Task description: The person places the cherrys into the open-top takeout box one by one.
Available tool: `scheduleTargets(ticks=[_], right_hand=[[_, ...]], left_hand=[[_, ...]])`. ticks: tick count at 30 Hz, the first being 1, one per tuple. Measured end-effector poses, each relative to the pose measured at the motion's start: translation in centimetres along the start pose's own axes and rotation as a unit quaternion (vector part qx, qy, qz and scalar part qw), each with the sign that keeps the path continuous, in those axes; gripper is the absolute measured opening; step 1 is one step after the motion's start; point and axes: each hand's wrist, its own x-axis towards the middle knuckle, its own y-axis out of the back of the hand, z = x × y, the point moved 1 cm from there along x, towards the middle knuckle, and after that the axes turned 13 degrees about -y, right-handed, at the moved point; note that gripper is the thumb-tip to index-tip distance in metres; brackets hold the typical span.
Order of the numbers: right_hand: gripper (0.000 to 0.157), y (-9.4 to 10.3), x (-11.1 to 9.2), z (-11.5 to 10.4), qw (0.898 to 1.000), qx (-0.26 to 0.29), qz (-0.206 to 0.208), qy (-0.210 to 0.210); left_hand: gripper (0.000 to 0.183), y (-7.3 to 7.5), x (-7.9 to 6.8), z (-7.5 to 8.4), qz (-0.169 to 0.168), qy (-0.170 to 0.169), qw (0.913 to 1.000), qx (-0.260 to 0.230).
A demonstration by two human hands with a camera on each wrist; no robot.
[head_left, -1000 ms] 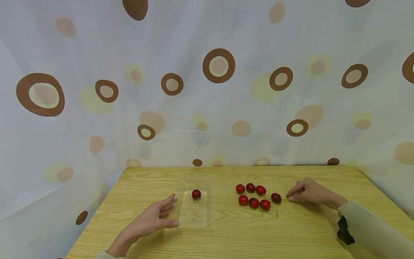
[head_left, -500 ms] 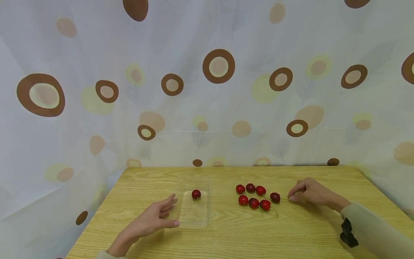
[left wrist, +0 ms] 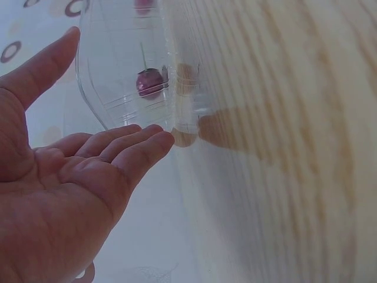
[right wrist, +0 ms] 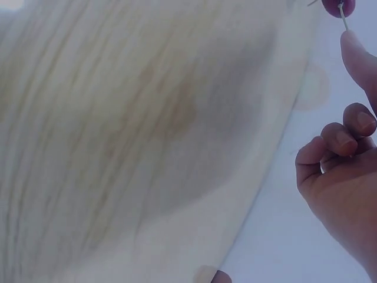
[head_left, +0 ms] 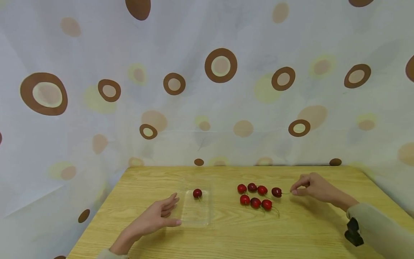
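Note:
My right hand (head_left: 318, 187) pinches the thin stem of a dark red cherry (head_left: 276, 192), to the right of the other cherries. In the right wrist view, that cherry's stem (right wrist: 344, 19) rises from the fingertips at the top right, and the other fingers curl in. My left hand (head_left: 153, 218) is spread beside a clear plastic container (head_left: 195, 215), thumb apart from the straight fingers. In the left wrist view its fingertips (left wrist: 159, 141) are right at the container's wall. One dark cherry (head_left: 197, 193) sits inside the container.
Several red cherries with stems lie in two loose rows, including a bright front cherry (head_left: 266, 205), right of the container. They rest on a wood-grain table (head_left: 233, 237). Behind it hangs a pale curtain (head_left: 220, 108) with brown and yellow ovals.
My right hand has risen a little with the pinched cherry, which has first shifted slightly left, then up from its earlier spot. The left hand holds its place by the container.

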Motion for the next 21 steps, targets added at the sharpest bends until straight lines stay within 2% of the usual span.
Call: scheduleTargets(ticks=[10, 21], right_hand=[[0.016, 0.0, 0.5, -2.1, 0.999, 0.0, 0.003, -0.034], [0.02, -2.0, 1.4, -4.8, 0.997, 0.059, -0.004, -0.055]], left_hand=[[0.093, 0.0, -0.1, -0.1, -0.008, -0.005, 1.0, -0.004], [0.093, 0.0, -0.1, -0.1, -0.01, -0.013, 0.9999, -0.005]])
